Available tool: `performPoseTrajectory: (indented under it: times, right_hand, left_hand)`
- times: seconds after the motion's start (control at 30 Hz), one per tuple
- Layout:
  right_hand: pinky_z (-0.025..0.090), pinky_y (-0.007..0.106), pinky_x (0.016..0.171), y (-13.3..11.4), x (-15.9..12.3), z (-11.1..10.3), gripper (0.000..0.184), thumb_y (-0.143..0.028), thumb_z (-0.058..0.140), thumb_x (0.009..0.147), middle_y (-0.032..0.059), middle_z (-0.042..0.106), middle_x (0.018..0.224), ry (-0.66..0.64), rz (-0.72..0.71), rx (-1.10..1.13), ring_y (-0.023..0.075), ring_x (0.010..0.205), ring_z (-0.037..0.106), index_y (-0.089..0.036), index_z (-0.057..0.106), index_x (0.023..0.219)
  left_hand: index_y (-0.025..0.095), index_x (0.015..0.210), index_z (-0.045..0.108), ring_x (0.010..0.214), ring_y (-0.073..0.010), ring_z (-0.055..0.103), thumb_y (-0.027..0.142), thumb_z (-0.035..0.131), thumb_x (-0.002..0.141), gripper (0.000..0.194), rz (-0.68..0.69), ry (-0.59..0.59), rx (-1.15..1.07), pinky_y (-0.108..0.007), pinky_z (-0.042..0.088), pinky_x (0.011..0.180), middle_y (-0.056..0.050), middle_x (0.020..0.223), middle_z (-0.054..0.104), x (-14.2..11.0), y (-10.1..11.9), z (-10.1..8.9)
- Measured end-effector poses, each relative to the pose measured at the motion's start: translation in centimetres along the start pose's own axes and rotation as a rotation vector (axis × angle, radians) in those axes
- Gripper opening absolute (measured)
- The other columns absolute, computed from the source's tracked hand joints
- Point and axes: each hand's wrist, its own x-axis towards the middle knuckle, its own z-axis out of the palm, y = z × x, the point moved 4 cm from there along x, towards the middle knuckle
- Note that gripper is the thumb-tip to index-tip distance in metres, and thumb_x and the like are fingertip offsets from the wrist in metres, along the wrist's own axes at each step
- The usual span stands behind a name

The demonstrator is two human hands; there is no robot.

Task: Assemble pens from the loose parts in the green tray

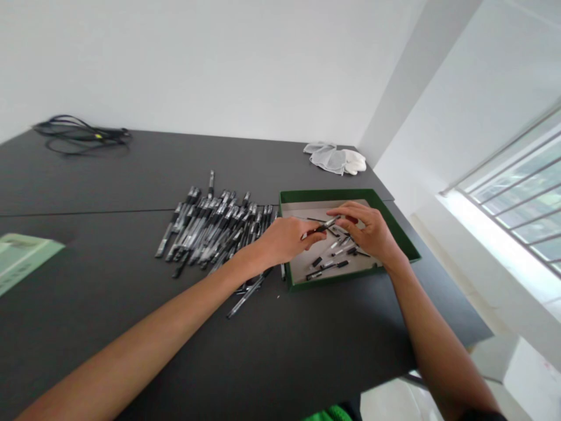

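Over a green box [294, 285] with a pale inside, both my hands meet at one pen [329, 223]. My left hand [289, 238] pinches its dark end, while the fingers of my right hand [367, 229] close on the clear end. Several loose pen parts [326, 269], clear and black, lie on the box floor beneath. To the left of the box spreads a big heap of clear pens with black grips and caps [214, 225]. One pen [245, 297] sticks out at the heap's near side. My fingers hide part of the held pen.
A coiled black cable [83, 133] lies at the back left of the dark table [131, 175]. White gloves or thin bags [335, 158] rest near the wall behind the box. A green paper packet [26, 257] is at the left. A barred window [526, 204] is at right.
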Motion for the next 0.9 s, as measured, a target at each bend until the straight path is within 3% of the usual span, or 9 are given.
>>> performPoseTrajectory:
  times: [0.1,0.2,0.5,0.57,0.63,0.73,0.83,0.9]
  right_hand:
    - [0.049,0.033,0.081,-0.2,0.0,0.2,0.029,-0.038,0.053,0.105,0.0060,0.077,0.097,-0.017,-0.008,0.039,0.0198,0.090,0.067,-0.022,0.077,0.106]
    - [0.049,0.033,0.076,-0.3,0.0,0.3,0.028,-0.040,0.054,0.104,0.0047,0.078,0.091,-0.018,0.004,0.014,0.0196,0.084,0.066,-0.023,0.077,0.105]
    - [0.050,0.032,0.077,-1.2,0.3,0.7,0.025,-0.036,0.055,0.104,0.0017,0.077,0.077,-0.015,-0.020,0.015,0.0199,0.082,0.062,-0.024,0.077,0.100]
    - [0.050,0.033,0.081,-1.4,0.2,0.9,0.032,-0.039,0.050,0.106,0.0033,0.076,0.081,-0.046,-0.001,0.001,0.0207,0.086,0.065,-0.023,0.077,0.104]
    - [0.048,0.036,0.090,-1.6,0.0,1.1,0.039,-0.042,0.041,0.109,0.0051,0.077,0.089,-0.082,0.003,-0.036,0.0221,0.092,0.068,-0.022,0.072,0.122]
    - [0.047,0.038,0.094,-1.5,-0.3,0.8,0.050,-0.046,0.033,0.110,0.0062,0.077,0.098,-0.052,0.047,-0.063,0.0225,0.093,0.069,-0.021,0.053,0.148]
    - [0.048,0.033,0.086,-1.0,-0.5,0.0,0.051,-0.047,0.030,0.110,0.0054,0.076,0.093,0.072,0.119,-0.051,0.0208,0.085,0.067,-0.021,0.053,0.147]
    - [0.048,0.032,0.084,-0.7,-0.5,-0.1,0.047,-0.045,0.033,0.110,0.0050,0.075,0.091,0.107,0.133,-0.061,0.0201,0.083,0.067,-0.021,0.057,0.142]
  left_hand:
    - [0.022,0.101,0.073,0.068,-0.0142,0.066,0.039,0.047,0.106,0.032,0.029,-0.032,0.019,-0.025,0.034,0.061,-0.001,0.078,0.074,0.1,0.0,0.0]
    - [0.020,0.097,0.072,0.068,-0.0144,0.067,0.032,0.046,0.105,0.029,0.062,-0.067,0.064,-0.025,0.035,0.061,-0.002,0.078,0.074,0.1,0.2,0.0]
    - [0.018,0.099,0.068,0.062,-0.0146,0.062,0.037,0.036,0.108,0.039,0.108,-0.055,0.096,-0.027,0.035,0.060,-0.003,0.074,0.071,0.0,0.3,-0.1]
    - [0.018,0.095,0.067,0.062,-0.0136,0.062,0.038,0.036,0.108,0.040,0.094,-0.019,0.005,-0.026,0.037,0.062,-0.001,0.072,0.069,-0.1,0.5,0.1]
    - [0.017,0.096,0.065,0.061,-0.0120,0.060,0.042,0.032,0.110,0.044,0.077,0.072,-0.151,-0.025,0.040,0.063,-0.001,0.072,0.068,-0.2,0.6,-0.3]
    - [0.016,0.119,0.059,0.058,-0.0111,0.057,0.049,0.029,0.109,0.045,0.028,0.250,-0.414,-0.024,0.044,0.061,-0.001,0.074,0.068,-0.4,0.5,-2.4]
    - [0.019,0.149,0.037,0.057,-0.0121,0.060,0.050,0.035,0.107,0.052,-0.108,0.399,-0.508,-0.024,0.046,0.058,-0.001,0.073,0.068,-1.0,-0.7,-6.4]
    - [0.019,0.153,0.034,0.049,-0.0114,0.056,0.047,0.036,0.105,0.055,-0.255,0.387,-0.449,-0.024,0.044,0.052,-0.002,0.073,0.069,-1.6,-2.3,-9.1]
